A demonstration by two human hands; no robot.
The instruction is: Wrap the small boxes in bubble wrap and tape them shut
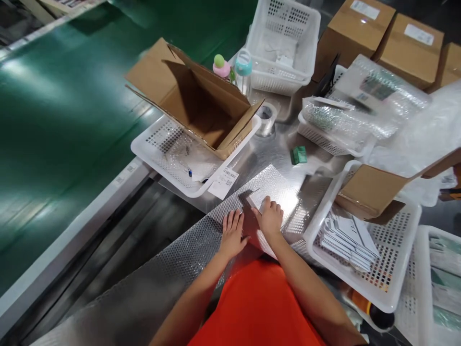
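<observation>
A sheet of bubble wrap (194, 245) runs over the metal table's near edge and down to the lower left. On it lies a small flat white box (257, 197), partly hidden under my right hand (271, 216), whose fingers are closed over it. My left hand (232, 234) rests on the wrap to the left of the box, palm down, fingers stretched out and holding nothing. Beyond the hands are a printed barcode slip (224, 182) and a small green box (298, 155).
An open cardboard box (201, 105) sits on a white basket (190, 192) beside the green conveyor belt (72, 96). Clear tape (266, 117) and a baby bottle (244, 72) stand behind. At right, another basket (389, 298) holds folded white cartons (347, 240). Sealed cartons (410, 48) are farther back.
</observation>
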